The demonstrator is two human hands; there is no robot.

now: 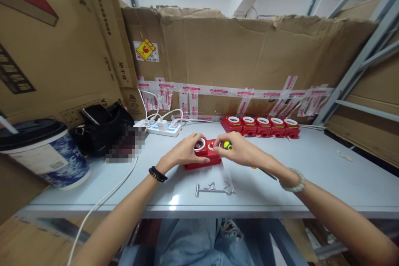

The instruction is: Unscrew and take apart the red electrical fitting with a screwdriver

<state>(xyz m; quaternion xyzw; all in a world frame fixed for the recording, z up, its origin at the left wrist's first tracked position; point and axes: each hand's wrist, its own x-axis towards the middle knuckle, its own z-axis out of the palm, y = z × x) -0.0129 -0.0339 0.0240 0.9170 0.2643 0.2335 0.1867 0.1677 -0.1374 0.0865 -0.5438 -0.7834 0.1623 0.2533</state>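
Observation:
A red box-shaped housing (204, 161) with a white ring (200, 144) on top rests on the table in front of me. My left hand (190, 149) grips it from the left, with the thumb along its near side. A screwdriver (227, 145) with a yellow-green handle is tucked in my right hand (235, 147), its shaft pointing back toward my wrist. The fingertips of that hand are at a small red part (212, 144) on the right end of the housing. On the near side lie a T-handled metal tool (210, 190) and several small screws (212, 185).
Several red housings (263, 126) with white rings stand in a row at the back right. A power strip (163, 128) with white cables sits at the back left. Farther left are a black bag (102, 133) and a large cup (46, 153). Cardboard (218, 54) walls the back.

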